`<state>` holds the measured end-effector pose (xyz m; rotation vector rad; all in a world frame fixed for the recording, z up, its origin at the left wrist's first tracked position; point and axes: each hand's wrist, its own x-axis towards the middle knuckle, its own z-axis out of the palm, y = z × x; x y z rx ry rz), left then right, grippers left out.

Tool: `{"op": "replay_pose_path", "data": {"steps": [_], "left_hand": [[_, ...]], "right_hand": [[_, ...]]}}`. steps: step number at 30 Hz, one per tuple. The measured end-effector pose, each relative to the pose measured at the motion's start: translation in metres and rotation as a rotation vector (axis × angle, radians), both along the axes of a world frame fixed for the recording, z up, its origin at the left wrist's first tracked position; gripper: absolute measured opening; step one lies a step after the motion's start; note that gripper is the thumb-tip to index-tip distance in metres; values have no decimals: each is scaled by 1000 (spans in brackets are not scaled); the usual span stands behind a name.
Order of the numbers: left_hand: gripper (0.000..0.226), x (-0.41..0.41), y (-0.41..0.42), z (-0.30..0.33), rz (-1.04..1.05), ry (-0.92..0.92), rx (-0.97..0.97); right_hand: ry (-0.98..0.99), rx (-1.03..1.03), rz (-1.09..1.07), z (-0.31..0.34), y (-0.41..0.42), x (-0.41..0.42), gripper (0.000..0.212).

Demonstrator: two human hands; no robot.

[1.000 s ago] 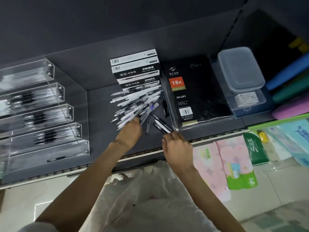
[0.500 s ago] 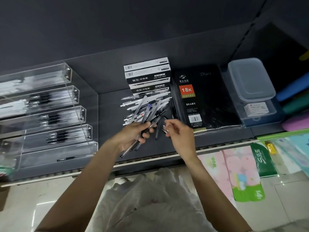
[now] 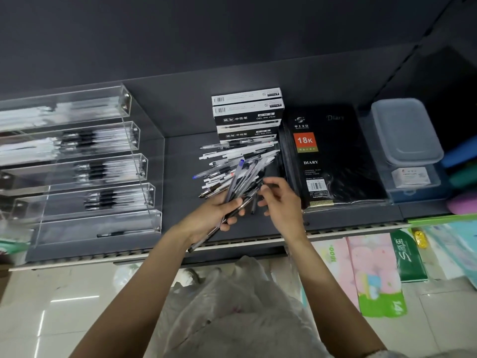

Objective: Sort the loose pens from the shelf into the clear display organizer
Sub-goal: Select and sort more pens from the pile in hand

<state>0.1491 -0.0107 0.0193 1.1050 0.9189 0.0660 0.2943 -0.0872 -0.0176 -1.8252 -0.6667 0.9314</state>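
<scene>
Right now my left hand (image 3: pixel 219 213) grips a fanned bundle of pens (image 3: pixel 241 184), fingers curled round the barrels, while my right hand (image 3: pixel 280 202) pinches what looks like one more dark pen at the bundle's upper end, just in front of the loose pen pile (image 3: pixel 232 157) on the shelf (image 3: pixel 180 156). To do this well, I judge I should square the tips against each other before carrying them, keep caps pointing one way, and not take more than my left hand can hold without slipping. The clear display organizer (image 3: pixel 85 161) stands well apart to the left, its stepped trays partly filled, the lowest holding a single pen (image 3: pixel 116 233). Behind the pile sit stacked gel ink pen boxes (image 3: pixel 247 115); beside it lies a black 18K diary (image 3: pixel 325 156), then a lidded plastic container (image 3: pixel 405 135). The shelf is dark grey with a slotted front edge; below are packaged tissues (image 3: pixel 371 275) and a glossy tiled floor (image 3: pixel 64 301).
</scene>
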Motion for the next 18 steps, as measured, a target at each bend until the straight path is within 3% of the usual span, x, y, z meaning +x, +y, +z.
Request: {"op": "replay_pose_path", "data": {"steps": [9, 14, 18], "left_hand": [[23, -17, 5, 15, 108, -96, 74], [21, -26, 11, 16, 300, -178, 67], [29, -31, 15, 17, 562, -297, 26]], "right_hand": [[8, 61, 242, 2, 25, -11, 49], [-35, -19, 240, -2, 43, -12, 37], [21, 68, 228, 18, 51, -24, 28]]}}
